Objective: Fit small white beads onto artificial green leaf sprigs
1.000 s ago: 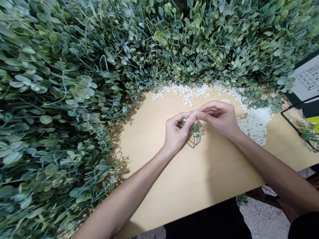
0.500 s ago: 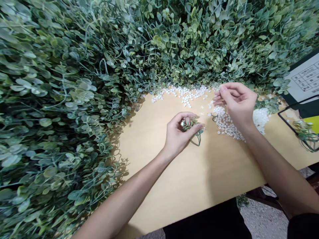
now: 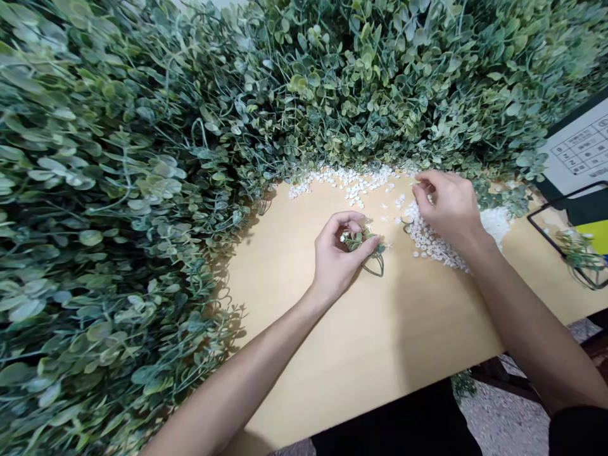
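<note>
My left hand [image 3: 336, 250] is closed round an artificial leaf sprig [image 3: 352, 240] with small green leaves and a white bit among them. A bent green stem loop [image 3: 375, 269] of the sprig sticks out below the thumb. To the right, my right hand [image 3: 449, 206] hovers palm-down over the table with its fingers curled and thumb and fingertips close together. Whatever may be between those fingertips is too small to make out. Under and beside it lies a pile of small white plastic pieces [image 3: 427, 240]. A few white star-shaped pieces [image 3: 388, 246] lie between the hands.
Dense artificial foliage [image 3: 142, 158] banks up along the left and back of the wooden table [image 3: 304, 354]. More white pieces [image 3: 363, 183] are scattered at its foot. At the right stand a dark box with a printed label [image 3: 579, 152], a black wire frame [image 3: 546, 221] and another sprig [image 3: 582, 250].
My right hand has turned from palm-sideways to palm-down, its fingers curling more and dipping slightly towards the table. The left hand keeps the sprig and has barely shifted.
</note>
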`<act>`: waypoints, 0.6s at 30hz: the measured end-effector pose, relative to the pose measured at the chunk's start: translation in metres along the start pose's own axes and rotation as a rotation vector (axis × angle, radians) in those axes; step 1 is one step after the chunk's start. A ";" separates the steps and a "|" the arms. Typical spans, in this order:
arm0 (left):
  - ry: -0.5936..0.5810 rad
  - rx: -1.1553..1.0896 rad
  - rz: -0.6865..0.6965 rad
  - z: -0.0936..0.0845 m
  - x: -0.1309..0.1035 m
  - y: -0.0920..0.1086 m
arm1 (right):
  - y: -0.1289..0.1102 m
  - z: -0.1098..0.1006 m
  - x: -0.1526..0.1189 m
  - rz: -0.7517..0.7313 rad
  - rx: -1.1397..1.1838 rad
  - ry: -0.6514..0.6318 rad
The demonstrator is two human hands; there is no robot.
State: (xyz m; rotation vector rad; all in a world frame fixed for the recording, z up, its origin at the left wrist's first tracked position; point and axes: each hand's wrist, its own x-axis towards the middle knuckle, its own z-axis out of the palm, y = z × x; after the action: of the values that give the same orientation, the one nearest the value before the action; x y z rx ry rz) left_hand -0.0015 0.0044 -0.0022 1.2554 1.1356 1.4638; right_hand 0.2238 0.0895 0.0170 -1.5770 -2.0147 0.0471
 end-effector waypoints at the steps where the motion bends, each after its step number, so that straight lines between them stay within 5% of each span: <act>1: 0.010 0.021 0.017 0.000 -0.001 -0.002 | 0.001 -0.001 0.001 0.025 -0.051 -0.018; 6: 0.008 0.129 0.053 -0.002 -0.003 -0.007 | 0.002 -0.005 0.002 0.075 -0.163 -0.113; 18: -0.003 0.057 0.028 0.000 -0.001 -0.002 | 0.003 -0.002 0.001 0.032 -0.059 -0.092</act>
State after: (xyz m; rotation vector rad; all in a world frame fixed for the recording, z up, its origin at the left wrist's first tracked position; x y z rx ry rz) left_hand -0.0012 0.0037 -0.0042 1.3167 1.1689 1.4586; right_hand 0.2269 0.0909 0.0178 -1.6724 -2.0786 0.0747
